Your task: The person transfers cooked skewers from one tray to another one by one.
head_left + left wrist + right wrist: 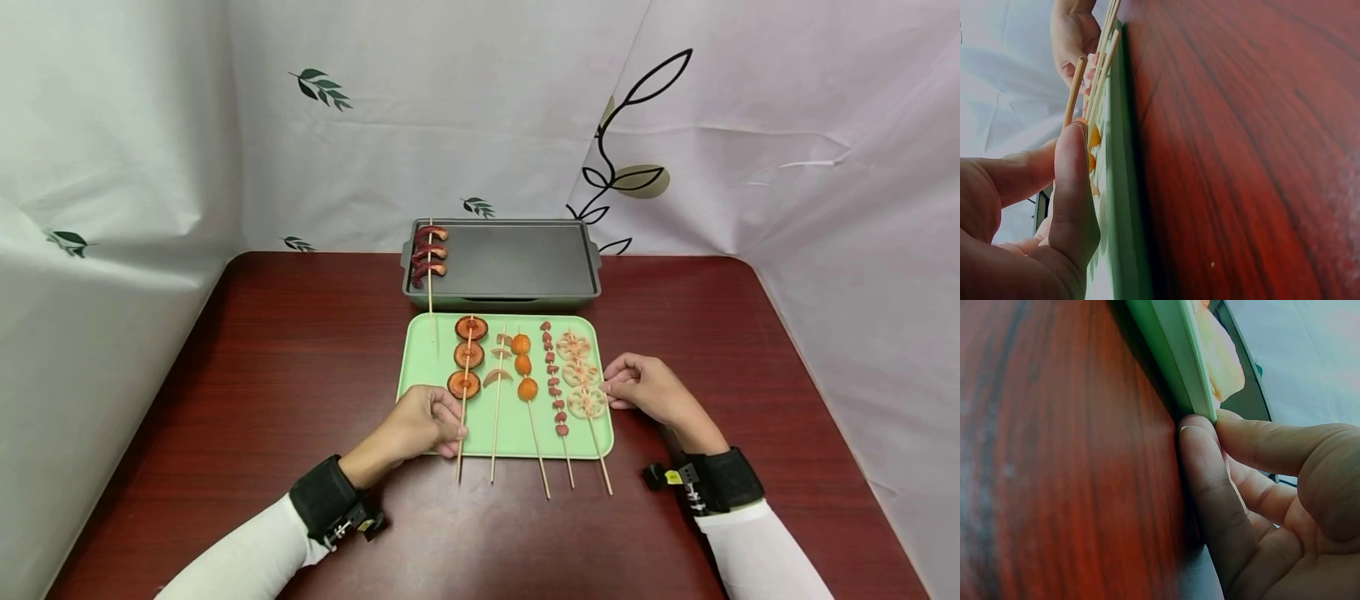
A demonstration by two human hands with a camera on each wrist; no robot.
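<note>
The table [300, 350] carries a griddle [517, 258] at its far edge and a green tray [420, 367] just before it. The left hand [420, 423] pinches the mushroom skewer [465, 392] by its bare stick at the tray's near edge. The right hand [648, 390] pinches the tray's right rim. The skewer looks light, thin and snappable; the near end of the stick is probably the best hold.

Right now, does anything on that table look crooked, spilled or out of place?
Mostly tidy. One oddity: the skewer of red curled sausage pieces lies on the dark grey griddle pan, its stick end overhanging onto the pale green plastic tray, while five other skewers lie side by side on the tray. Nothing looks spilled or broken.
</note>
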